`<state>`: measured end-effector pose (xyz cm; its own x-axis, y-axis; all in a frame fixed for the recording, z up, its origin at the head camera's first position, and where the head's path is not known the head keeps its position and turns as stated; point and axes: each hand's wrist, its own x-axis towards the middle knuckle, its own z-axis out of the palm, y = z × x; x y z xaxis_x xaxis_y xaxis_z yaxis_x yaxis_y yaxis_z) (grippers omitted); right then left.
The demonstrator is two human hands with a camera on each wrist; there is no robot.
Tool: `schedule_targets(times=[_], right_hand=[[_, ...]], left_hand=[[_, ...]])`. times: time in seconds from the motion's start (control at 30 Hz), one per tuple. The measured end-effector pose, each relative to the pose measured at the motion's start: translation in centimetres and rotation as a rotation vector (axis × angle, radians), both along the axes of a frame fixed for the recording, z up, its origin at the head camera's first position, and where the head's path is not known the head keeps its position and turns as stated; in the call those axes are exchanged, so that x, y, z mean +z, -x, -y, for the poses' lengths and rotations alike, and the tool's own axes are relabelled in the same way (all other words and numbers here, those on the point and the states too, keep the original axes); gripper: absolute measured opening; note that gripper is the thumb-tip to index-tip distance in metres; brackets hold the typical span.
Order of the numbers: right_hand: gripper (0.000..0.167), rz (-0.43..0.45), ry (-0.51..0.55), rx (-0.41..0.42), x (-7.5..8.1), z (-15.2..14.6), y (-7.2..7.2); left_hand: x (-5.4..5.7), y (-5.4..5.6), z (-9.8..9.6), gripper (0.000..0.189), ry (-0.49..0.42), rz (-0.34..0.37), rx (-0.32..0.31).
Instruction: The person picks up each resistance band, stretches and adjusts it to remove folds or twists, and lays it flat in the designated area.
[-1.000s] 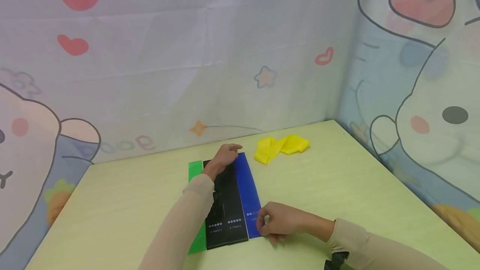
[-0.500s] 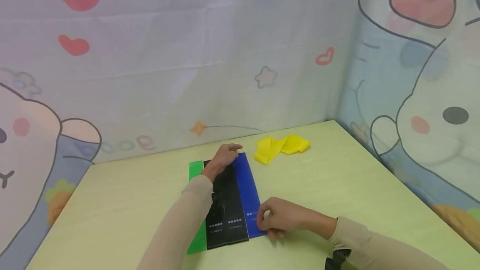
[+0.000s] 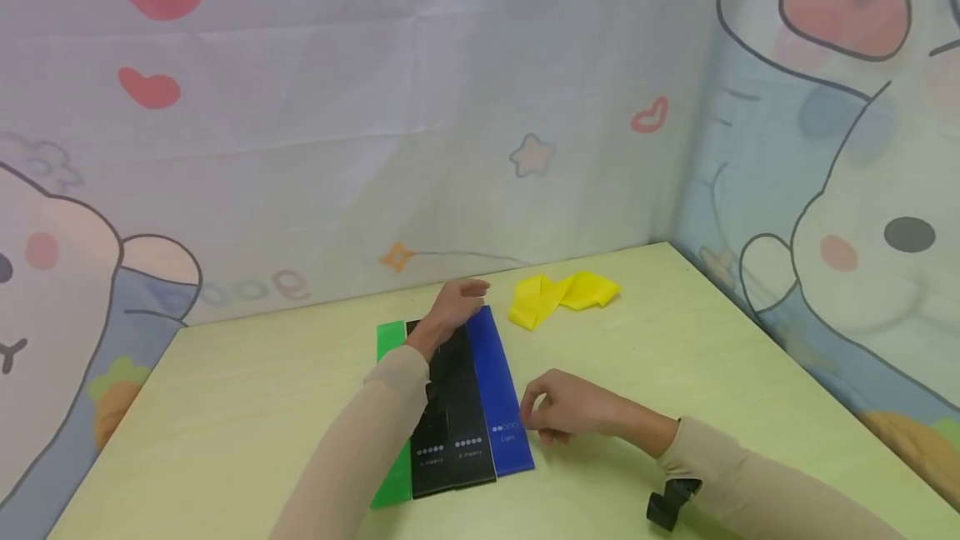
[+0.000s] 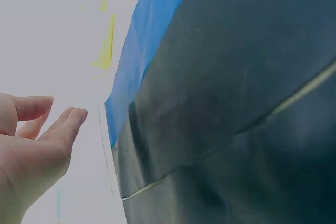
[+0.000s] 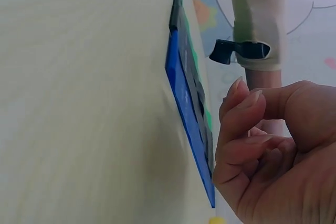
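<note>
Side by side on the table lie a green resistance band (image 3: 393, 482), two black resistance bands (image 3: 427, 465) (image 3: 468, 432) marked X-Heavy, and a blue resistance band (image 3: 498, 390) marked Light. My left hand (image 3: 455, 307) is over the far end of the black and blue bands. In the left wrist view, its fingers (image 4: 65, 124) are loosely bent and hold nothing. My right hand (image 3: 566, 407) hovers by the right edge of the blue band near its front end. Its fingers (image 5: 239, 121) curl loosely with nothing visible between them. My left forearm hides part of the green and black bands.
A crumpled yellow resistance band (image 3: 562, 298) lies at the back of the table (image 3: 645, 340), right of the blue one. A printed curtain (image 3: 337, 107) borders the table behind and at the sides. A black wrist mount (image 3: 672, 500) hangs under my right sleeve.
My right hand has come off the front corner of the blue band and moved up and away from it. My left hand has lifted slightly from the far end.
</note>
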<state>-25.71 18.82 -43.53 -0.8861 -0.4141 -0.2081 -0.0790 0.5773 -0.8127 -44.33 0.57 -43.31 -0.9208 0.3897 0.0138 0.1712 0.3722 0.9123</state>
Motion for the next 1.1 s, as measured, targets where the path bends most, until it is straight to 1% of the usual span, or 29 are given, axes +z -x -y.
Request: schedule_targets(times=[0.17,0.27,0.37,0.53,0.63,0.73,0.87,0.93,1.03,1.1], right_hand=[[0.008,-0.032,-0.013,-0.020,0.7,-0.7,0.6],[0.009,-0.042,-0.023,-0.043,1.2,-1.3,0.9],[0.011,-0.052,-0.017,-0.058,1.7,-1.9,1.3],[0.014,-0.061,-0.005,-0.077,2.4,-2.9,2.2],[0.015,-0.062,-0.006,-0.109,2.7,-3.9,2.9],[0.017,-0.075,-0.015,-0.159,2.8,-5.1,3.8],[0.019,-0.107,-0.041,-0.216,2.5,-7.1,5.5],[0.020,-0.118,-0.064,-0.241,2.1,-8.2,6.4],[0.021,-0.119,-0.103,-0.283,1.5,-9.8,7.6],[0.021,-0.120,-0.127,-0.318,1.3,-10.8,8.4]], left_hand=[[0.1,-0.2,-0.7,0.040,-0.062,0.018,-0.001],[0.2,-0.4,-1.2,0.040,-0.075,0.026,-0.010],[0.1,-0.5,-1.8,0.041,-0.068,0.032,-0.021],[0.2,-0.8,-2.5,0.040,-0.051,0.041,-0.006],[0.2,-1.0,-2.9,0.041,-0.021,0.026,0.003],[0.0,-1.2,-3.3,0.039,0.059,-0.046,0.009],[-0.6,-1.4,-3.7,0.032,0.228,-0.210,0.012],[-1.0,-1.4,-4.0,0.031,0.307,-0.277,0.011],[-1.3,-1.6,-4.6,0.032,0.393,-0.327,0.002],[-1.2,-1.7,-5.0,0.034,0.431,-0.345,-0.002]])
